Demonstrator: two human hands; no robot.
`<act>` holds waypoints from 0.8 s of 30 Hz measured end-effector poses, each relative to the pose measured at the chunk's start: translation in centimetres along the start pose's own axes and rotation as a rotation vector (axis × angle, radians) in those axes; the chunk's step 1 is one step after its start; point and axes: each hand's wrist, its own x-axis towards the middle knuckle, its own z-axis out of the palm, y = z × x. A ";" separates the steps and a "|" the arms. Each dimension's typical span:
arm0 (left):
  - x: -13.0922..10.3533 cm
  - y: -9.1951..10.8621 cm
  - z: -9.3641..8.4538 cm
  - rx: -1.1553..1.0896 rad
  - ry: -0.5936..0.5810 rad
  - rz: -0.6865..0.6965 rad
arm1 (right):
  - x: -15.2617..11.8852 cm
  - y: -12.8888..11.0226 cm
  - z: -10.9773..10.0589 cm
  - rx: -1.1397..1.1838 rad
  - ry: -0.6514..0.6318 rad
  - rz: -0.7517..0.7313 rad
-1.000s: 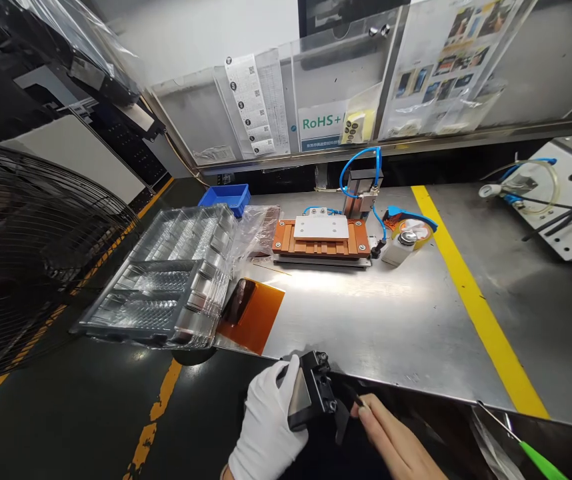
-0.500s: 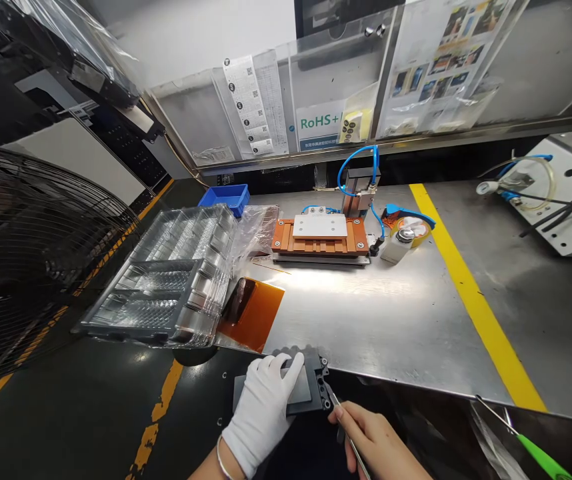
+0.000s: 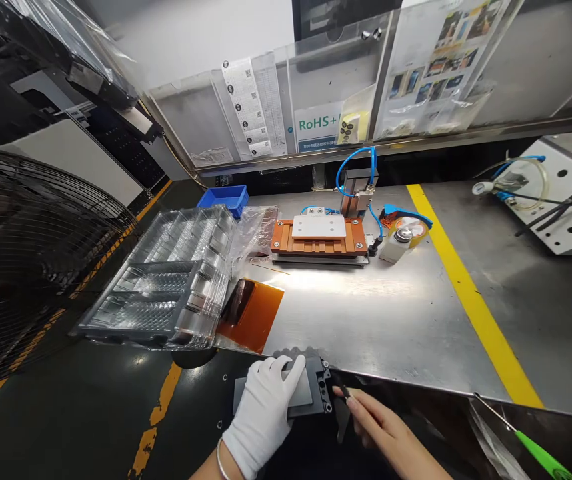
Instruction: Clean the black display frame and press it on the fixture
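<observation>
My left hand, in a white glove, is wrapped over a dark rectangular part with a grey plate on its face. The part is at the table's front edge, its end with round holes turned to the right. Just right of that end, my bare right hand pinches a thin dark tool. The tool's tip is blurred and stands a little apart from the part.
Clear trays are stacked at the left, beside an orange sheet. An orange-brown fixture with blue hoses stands behind. A green-handled tool juts in at the lower right, and a fan fills the left.
My right hand has shifted slightly right, and its tool has come away from the part's holed end and changed angle. My left hand keeps its hold.
</observation>
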 end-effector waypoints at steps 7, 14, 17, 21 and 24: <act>0.0 -0.2 -0.4 -0.014 -0.052 0.005 | 0.7 1.4 -2.4 -0.766 0.289 -0.461; -0.1 0.0 -1.0 0.013 -0.097 0.057 | 1.5 1.6 -2.7 -0.948 0.328 -0.659; 0.1 -0.2 -1.6 -0.019 -0.162 0.091 | 1.6 1.2 -3.2 -0.980 0.289 -0.689; 0.6 -0.6 -2.8 -0.076 -0.213 0.147 | 2.0 0.8 -3.8 -0.980 0.270 -0.759; 1.1 -0.9 -4.0 -0.065 -0.262 0.208 | 2.5 0.6 -4.2 -0.967 0.242 -0.827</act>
